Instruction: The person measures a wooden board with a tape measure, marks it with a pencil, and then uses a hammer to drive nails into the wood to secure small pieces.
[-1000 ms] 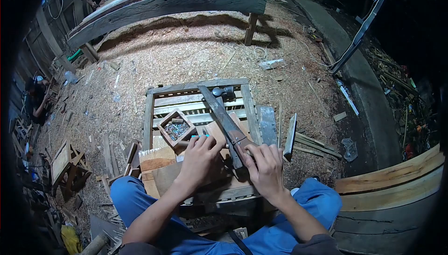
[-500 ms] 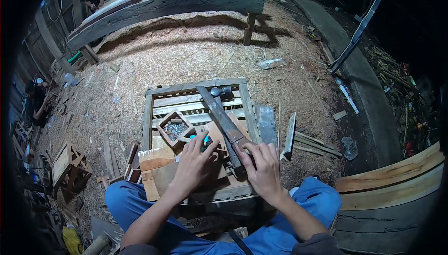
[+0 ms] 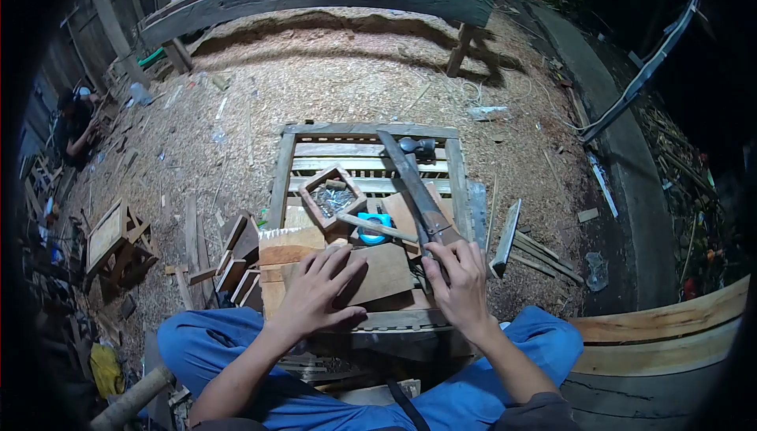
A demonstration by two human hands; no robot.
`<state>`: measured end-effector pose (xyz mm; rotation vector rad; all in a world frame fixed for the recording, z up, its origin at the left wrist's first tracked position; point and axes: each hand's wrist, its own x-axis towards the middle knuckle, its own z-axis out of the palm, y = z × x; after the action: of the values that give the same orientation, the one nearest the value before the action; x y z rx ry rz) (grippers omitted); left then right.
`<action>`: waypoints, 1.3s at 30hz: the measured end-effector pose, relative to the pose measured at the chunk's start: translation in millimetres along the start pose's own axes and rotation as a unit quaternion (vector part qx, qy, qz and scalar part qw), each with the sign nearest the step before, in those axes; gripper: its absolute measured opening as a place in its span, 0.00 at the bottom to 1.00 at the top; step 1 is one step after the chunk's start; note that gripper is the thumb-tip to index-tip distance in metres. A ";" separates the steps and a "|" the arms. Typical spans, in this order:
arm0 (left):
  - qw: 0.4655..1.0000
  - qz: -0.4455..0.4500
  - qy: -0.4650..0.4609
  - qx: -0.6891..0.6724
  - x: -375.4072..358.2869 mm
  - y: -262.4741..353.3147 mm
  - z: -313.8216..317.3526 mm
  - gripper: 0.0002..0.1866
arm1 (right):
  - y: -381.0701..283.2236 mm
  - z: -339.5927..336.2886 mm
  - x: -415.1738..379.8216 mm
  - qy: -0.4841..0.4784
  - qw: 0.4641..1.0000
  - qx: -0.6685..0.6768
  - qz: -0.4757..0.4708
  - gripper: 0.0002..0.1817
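Left hand (image 3: 319, 293) has withdrawn from the tape measure (image 3: 373, 237) (blue).

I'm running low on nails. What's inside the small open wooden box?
The wooden box holds small metal pieces, apparently nails, with a short brown piece towards its far side. Whatever lies beneath them is covered, so it cannot be seen.

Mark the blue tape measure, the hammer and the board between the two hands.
Blue tape measure (image 3: 374, 237): head view, on its casing.
Hammer (image 3: 416, 147): head view, on its metal head.
Board (image 3: 382, 273): head view, on its uncovered top face.
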<state>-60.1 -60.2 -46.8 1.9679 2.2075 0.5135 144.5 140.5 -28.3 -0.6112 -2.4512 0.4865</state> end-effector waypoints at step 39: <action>0.993 0.091 0.013 -0.079 -2.8 1.8 -3.5 0.47 | -28.5 0.2 -7.0 -0.014 0.992 0.037 -0.123 0.22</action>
<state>-59.2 -63.4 -43.2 2.0976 1.9445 0.7161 140.6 113.2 -18.4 -0.2677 -2.4796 0.4860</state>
